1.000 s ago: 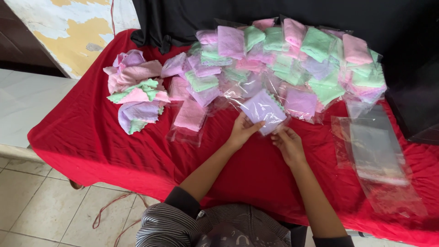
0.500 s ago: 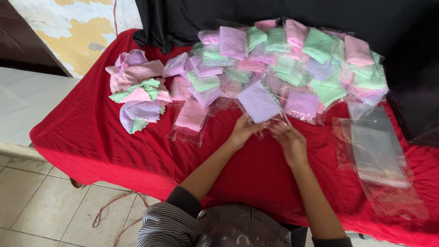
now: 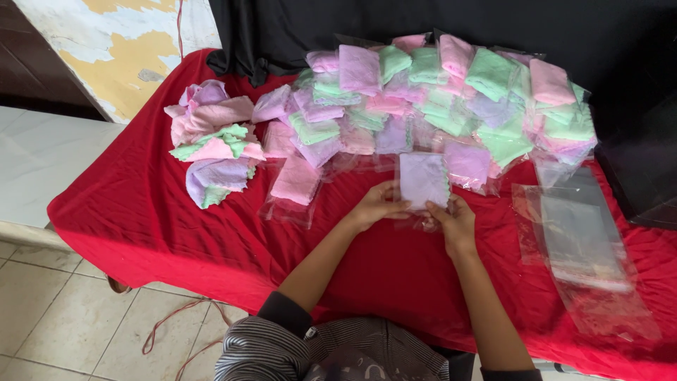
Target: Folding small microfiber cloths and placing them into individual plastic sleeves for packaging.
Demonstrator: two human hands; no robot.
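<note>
Both hands hold one clear plastic bag with a folded lilac cloth (image 3: pixel 422 179) inside, upright just above the red tablecloth (image 3: pixel 141 212). My left hand (image 3: pixel 376 204) grips its lower left edge. My right hand (image 3: pixel 455 220) grips its lower right corner. A big heap of bagged cloths (image 3: pixel 437 99) in pink, green and lilac lies just beyond the hands. One bagged pink cloth (image 3: pixel 296 180) lies flat to the left of my left hand.
A pile of loose unbagged cloths (image 3: pixel 211 148) sits at the left of the table. A stack of flat clear plastic bags (image 3: pixel 582 240) lies at the right. Black fabric (image 3: pixel 493 28) hangs behind the table. Tiled floor (image 3: pixel 56 324) with a cord is below left.
The bagged lilac cloth has been turned from tilted to upright and drawn a little nearer me, with both hands moving down to its lower edge.
</note>
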